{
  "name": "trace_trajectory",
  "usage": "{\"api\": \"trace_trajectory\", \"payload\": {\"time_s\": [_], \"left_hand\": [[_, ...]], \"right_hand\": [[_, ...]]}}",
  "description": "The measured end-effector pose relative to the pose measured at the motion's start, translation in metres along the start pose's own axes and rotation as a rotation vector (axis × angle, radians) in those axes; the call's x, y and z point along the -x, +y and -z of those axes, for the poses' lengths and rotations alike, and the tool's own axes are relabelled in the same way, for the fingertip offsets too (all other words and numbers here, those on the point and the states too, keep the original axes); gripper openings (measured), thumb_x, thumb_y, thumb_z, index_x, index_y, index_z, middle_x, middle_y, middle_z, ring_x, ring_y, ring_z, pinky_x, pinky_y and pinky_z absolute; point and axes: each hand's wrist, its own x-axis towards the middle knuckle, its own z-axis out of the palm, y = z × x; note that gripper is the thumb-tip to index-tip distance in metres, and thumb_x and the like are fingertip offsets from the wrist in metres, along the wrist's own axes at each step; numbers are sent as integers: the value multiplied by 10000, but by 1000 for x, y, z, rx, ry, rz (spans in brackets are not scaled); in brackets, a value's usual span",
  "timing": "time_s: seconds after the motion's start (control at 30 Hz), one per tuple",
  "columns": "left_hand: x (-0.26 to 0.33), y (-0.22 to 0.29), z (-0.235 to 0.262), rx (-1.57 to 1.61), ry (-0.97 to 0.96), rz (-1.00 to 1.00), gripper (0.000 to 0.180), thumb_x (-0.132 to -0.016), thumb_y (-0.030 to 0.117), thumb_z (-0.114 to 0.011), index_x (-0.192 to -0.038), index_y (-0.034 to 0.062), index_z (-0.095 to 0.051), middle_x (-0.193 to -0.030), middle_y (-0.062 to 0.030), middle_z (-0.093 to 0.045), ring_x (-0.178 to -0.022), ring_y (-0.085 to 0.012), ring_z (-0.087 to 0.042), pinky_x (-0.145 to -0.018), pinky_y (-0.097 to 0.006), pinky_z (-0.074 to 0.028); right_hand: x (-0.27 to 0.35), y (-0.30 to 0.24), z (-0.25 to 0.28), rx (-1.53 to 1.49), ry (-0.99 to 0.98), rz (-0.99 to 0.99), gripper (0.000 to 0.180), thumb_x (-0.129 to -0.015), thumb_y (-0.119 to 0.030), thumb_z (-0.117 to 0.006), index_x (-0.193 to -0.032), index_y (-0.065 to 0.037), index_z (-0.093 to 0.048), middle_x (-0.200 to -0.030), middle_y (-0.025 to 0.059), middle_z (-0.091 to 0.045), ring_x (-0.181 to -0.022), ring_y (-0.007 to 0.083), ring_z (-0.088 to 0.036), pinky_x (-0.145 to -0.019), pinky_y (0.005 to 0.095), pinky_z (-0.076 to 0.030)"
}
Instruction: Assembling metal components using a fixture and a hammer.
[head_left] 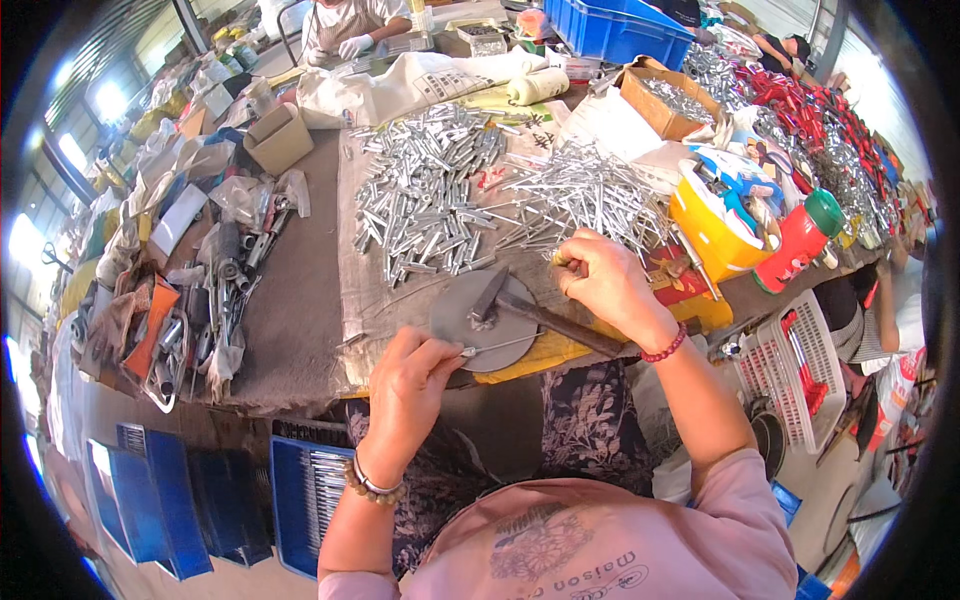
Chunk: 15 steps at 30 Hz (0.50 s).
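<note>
My left hand [408, 378] pinches the end of a thin metal rod [508, 345], which points right across the near part of a round grey plate [450, 312]. A hammer [565, 327] lies on that plate, its head near the middle and its handle toward the lower right. My right hand [610, 284] is closed in a pinch at the near edge of a heap of thin metal rods [590, 190]; what its fingertips hold, if anything, is too small to make out. Left of those rods spreads a heap of short silver metal tubes [420, 190].
Right of the rods stand a yellow container [705, 235], a red bottle with green cap [800, 245] and a cardboard box [665, 100]. Bagged tools [215, 290] crowd the left. Below sits a blue crate of rods [300, 500]. Another person [355, 30] works opposite.
</note>
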Motion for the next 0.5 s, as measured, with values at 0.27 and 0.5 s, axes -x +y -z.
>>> {"api": "trace_trajectory", "payload": {"time_s": [0.27, 0.5], "left_hand": [[-1, 1, 0, -1, 11, -12, 136, -875, -7, -855, -981, 21, -776, -940, -103, -669, -815, -288, -696, -723, -359, -555], [0, 0, -1, -2, 14, -16, 147, -868, -15, -859, -986, 17, -776, -948, -100, -677, -826, -285, -704, -731, -355, -562]], "right_hand": [[6, -4, 7, 144, -35, 206, 86, -850, -118, -793, -925, -85, -769, -918, 97, -664, -905, 336, -717, -806, 456, -588], [12, -19, 1, 214, -45, 35, 107, -874, -129, -807, -956, -67, -776, -968, 110, -689, -942, 344, -729, -841, 466, -583]]}}
